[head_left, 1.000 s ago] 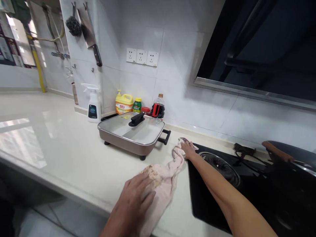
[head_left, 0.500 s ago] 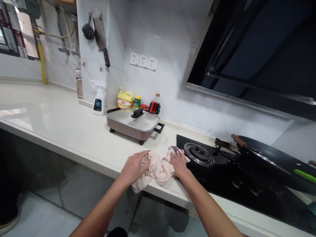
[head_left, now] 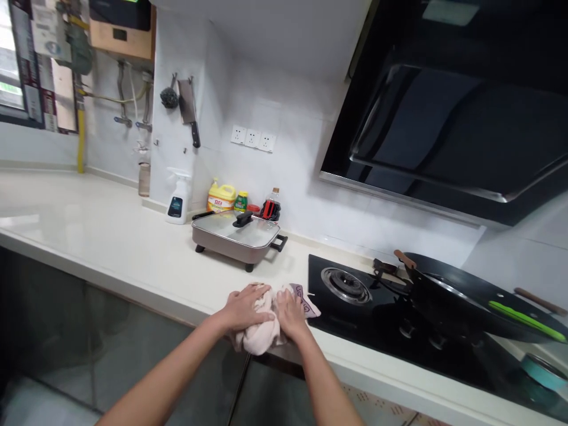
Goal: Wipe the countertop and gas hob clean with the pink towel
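A crumpled pale pink cloth [head_left: 261, 338] lies bunched at the front edge of the white counter, partly hanging over it. My left hand [head_left: 245, 307] is closed over the cloth's left side, fingers curled on its folds. On the right side, my right hand [head_left: 289, 312] presses down on the same cloth, its fingers gripping the fabric; a corner with purple lettering sticks out beyond it, close to the cooktop's edge. The two hands are close together. Behind them stands a brown electric pan [head_left: 235, 239] with a glass lid.
To the right, a black cooktop [head_left: 355, 331] carries a large wok [head_left: 457, 296] with a green-handled utensil [head_left: 526, 319] across it. A spray bottle [head_left: 178, 201] and a yellow detergent jug [head_left: 220, 198] stand near the wall. A cleaver [head_left: 188, 106] hangs above. The range hood [head_left: 426, 136] overhangs the right.
My right hand has moved left towards my left hand, bunching the cloth more tightly between them. The camera view has tilted up slightly.
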The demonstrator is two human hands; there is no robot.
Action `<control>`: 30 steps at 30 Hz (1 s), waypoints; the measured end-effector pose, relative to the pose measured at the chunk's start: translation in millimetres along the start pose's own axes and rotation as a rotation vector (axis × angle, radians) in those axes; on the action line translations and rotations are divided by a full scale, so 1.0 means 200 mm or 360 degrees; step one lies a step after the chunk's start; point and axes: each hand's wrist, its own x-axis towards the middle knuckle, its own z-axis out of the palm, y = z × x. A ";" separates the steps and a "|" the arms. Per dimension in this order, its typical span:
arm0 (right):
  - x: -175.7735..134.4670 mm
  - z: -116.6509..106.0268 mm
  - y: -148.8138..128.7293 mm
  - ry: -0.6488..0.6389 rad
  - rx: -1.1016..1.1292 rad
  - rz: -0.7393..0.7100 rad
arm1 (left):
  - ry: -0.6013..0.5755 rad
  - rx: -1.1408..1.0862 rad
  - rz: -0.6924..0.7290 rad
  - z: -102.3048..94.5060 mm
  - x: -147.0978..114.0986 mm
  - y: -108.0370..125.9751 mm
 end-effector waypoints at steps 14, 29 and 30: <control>-0.46 -0.53 0.90 0.0706 -0.0276 -0.0014 | 0.0616 0.0381 -0.0069 -0.20 0.06 0.09; -0.57 -0.54 1.01 0.0673 -0.0545 0.0111 | -0.0160 0.0044 0.0255 0.23 0.36 0.43; -0.57 -0.54 1.01 0.0674 -0.0550 0.0111 | -0.0217 0.0038 0.0286 0.21 0.35 0.41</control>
